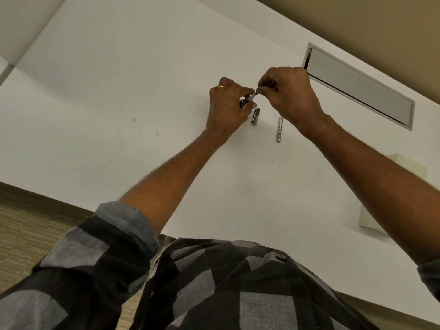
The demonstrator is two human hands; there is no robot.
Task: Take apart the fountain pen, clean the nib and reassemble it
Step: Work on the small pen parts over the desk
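I have the pen section (247, 100) pinched in my left hand (229, 104), its long axis slanting up toward my right hand (289, 91), whose grip is closed on a small piece at its tip. The cap (256, 117) and barrel (279, 129) lie on the surface (142, 79) just nearer me.

Your one head-worn wide-angle view looks forward and steeply down from above your own chest, tilted so the white table (142, 79) runs diagonally, with your left hand (228, 106) and right hand (289, 94) at arm's length near centre and floor at the corners.
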